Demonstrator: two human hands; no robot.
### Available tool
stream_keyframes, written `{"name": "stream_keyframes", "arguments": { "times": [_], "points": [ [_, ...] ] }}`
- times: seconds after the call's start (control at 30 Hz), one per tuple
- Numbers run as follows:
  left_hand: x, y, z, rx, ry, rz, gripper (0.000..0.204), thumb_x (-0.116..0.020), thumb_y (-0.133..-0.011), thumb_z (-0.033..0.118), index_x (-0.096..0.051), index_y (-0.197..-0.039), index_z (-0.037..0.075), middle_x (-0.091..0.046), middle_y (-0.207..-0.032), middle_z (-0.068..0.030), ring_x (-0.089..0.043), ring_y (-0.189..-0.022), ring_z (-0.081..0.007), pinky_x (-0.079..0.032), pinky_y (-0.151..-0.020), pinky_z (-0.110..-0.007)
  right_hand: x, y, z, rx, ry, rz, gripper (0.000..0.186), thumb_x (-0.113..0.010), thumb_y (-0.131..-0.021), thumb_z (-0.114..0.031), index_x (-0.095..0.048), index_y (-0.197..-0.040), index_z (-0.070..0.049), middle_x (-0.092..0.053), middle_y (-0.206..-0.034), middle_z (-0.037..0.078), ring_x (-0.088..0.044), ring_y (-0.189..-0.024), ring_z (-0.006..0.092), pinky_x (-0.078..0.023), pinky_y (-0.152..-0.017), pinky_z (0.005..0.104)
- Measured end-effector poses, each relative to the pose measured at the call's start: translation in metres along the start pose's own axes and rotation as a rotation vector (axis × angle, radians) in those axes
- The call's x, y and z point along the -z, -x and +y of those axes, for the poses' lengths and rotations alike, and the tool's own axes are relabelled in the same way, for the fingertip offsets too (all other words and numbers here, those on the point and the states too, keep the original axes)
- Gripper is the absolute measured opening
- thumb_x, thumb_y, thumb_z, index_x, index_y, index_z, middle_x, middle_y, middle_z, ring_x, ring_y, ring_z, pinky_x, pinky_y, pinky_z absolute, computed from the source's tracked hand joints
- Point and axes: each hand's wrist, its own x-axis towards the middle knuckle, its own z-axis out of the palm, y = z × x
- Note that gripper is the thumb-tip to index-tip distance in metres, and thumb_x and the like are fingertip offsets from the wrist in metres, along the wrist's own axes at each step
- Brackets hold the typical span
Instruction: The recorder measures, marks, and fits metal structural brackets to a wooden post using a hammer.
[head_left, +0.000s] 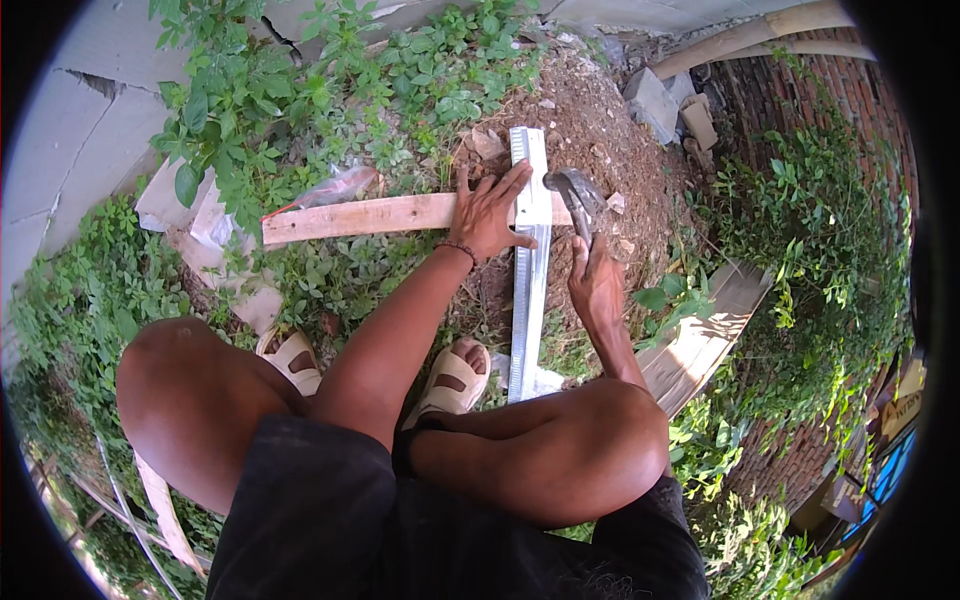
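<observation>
A silver metal channel (530, 300) with ribbed edges lies lengthwise on the ground in front of me. Crossing it near its far end is a narrow wooden plank (360, 215). My left hand (488, 212) rests with spread fingers where the two meet, its palm over the plank and its fingertips reaching the channel. In my right hand (597, 285) is a claw hammer (585, 205), gripped by the handle. The hammer's dark head is just right of the channel, over the plank's right end. Any nail at the crossing is too small to make out.
Loose soil and stones (600, 130) lie beyond the channel. A weathered board (700, 335) is at the right, before a vine-covered brick wall (800, 110). Concrete rubble (655, 105) sits far right, leafy weeds (340, 290) on the left. My sandalled feet are near the channel's near end.
</observation>
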Motion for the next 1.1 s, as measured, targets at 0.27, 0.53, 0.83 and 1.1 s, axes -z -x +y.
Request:
{"name": "stream_keyframes", "arguments": {
  "times": [0.27,0.53,0.83,1.1],
  "points": [
    [-0.001,0.004,-0.003,0.010,0.048,0.014,0.126,-0.078,-0.062,0.073,-0.020,-0.162,0.022,-0.021,-0.167,0.0099,-0.047,-0.136,-0.0277,-0.008,-0.121,-0.067,0.007,-0.017,-0.013,-0.087,-0.058,-0.126,0.032,-0.043,-0.108,-0.031,-0.051,-0.105,0.000,-0.053,-0.049,0.013,-0.049,-0.038,0.0275,-0.040,-0.037,0.0454],
    [-0.002,0.002,0.001,0.024,0.037,0.007,0.125,-0.079,-0.061,0.072,-0.023,-0.161,0.021,-0.024,-0.166,0.0095,-0.048,-0.136,-0.0279,-0.007,-0.121,-0.066,0.018,-0.029,-0.004,-0.059,0.084,-0.075,0.040,-0.044,-0.107,-0.039,-0.052,-0.104,0.001,-0.059,-0.056,0.021,-0.054,-0.045,0.0348,-0.046,-0.047,0.0516],
    [-0.001,0.001,0.001,0.022,0.052,-0.004,0.122,-0.079,-0.062,0.071,-0.028,-0.160,0.019,-0.028,-0.165,0.0069,-0.048,-0.135,-0.0263,-0.007,-0.121,-0.065,0.030,-0.042,-0.015,-0.233,-0.010,-0.226,0.047,-0.041,-0.108,-0.040,-0.057,-0.105,0.004,-0.061,-0.060,0.025,-0.062,-0.056,0.0422,-0.050,-0.056,0.0553],
    [-0.007,-0.001,-0.005,0.038,0.049,-0.035,0.121,-0.077,-0.062,0.075,-0.031,-0.158,0.018,-0.034,-0.163,0.0029,-0.045,-0.139,-0.0261,-0.007,-0.121,-0.064,0.044,-0.058,-0.019,-0.202,0.035,-0.343,0.054,-0.037,-0.109,-0.046,-0.059,-0.116,0.003,-0.064,-0.066,0.022,-0.065,-0.059,0.0331,-0.049,-0.053,0.0492]
  ]
}}
